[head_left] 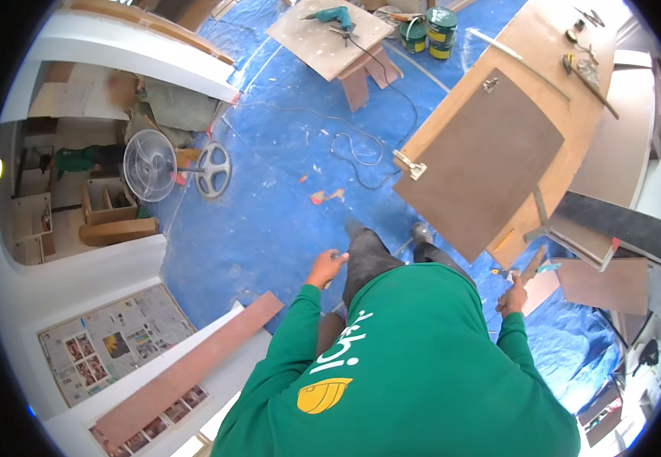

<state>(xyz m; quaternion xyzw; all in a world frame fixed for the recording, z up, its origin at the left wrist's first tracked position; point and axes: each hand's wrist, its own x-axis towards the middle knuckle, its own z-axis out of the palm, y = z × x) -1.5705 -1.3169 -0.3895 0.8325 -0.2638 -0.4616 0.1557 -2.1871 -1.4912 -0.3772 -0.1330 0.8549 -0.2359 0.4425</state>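
Note:
My left hand [327, 269] hangs beside my left thigh over the blue floor sheet. Its fingers are curled together; whether they hold something small I cannot make out. My right hand [512, 296] is closed on a narrow brown wooden piece [533, 264], which points up toward the near corner of the workbench. A brown cabinet door panel [490, 156] lies on the wooden workbench [566, 99] ahead and to the right of me. Metal hinges [416, 167] are attached along its left side. A pencil [505, 240] lies near the bench's front edge.
A low table [300, 29] carries a teal power drill [336, 15], its cord trailing across the blue sheet [269, 167]. Two green buckets [441, 34] stand beyond. A fan [150, 165] stands at left, with a person [79, 159] past it. A brown board [193, 365] lies near left.

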